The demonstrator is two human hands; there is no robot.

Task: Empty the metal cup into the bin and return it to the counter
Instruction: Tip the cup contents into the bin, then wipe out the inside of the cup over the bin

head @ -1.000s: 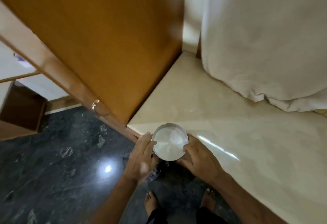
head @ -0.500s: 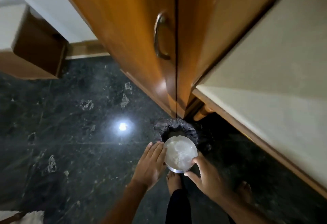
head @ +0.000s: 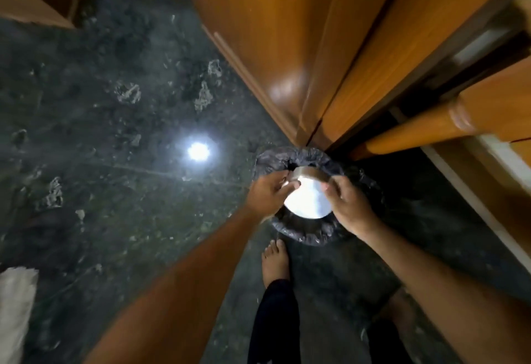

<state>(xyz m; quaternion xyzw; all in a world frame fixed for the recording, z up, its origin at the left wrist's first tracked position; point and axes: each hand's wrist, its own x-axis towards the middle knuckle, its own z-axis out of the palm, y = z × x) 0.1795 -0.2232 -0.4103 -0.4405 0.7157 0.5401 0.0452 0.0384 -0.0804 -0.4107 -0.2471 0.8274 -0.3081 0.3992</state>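
Note:
The metal cup [head: 308, 197] is tipped over, its shiny flat bottom facing me and its mouth turned away toward the bin. My left hand [head: 268, 192] grips its left side and my right hand [head: 349, 205] grips its right side. The bin [head: 304, 236] stands on the floor right under the cup, lined with a dark plastic bag gathered around its rim. What is inside the cup is hidden. The counter's light edge [head: 459, 175] runs along the right.
Wooden cabinet doors [head: 273, 47] rise just behind the bin. A wooden furniture leg [head: 416, 131] slants in from the right. The dark stone floor [head: 115, 162] spreads to the left, with a lamp's reflection on it. My bare feet [head: 275, 260] stand just in front of the bin.
The cup came off the counter and down over the bin, held in both hands. It has turned from mouth-up to bottom-up. My view has dropped toward the floor.

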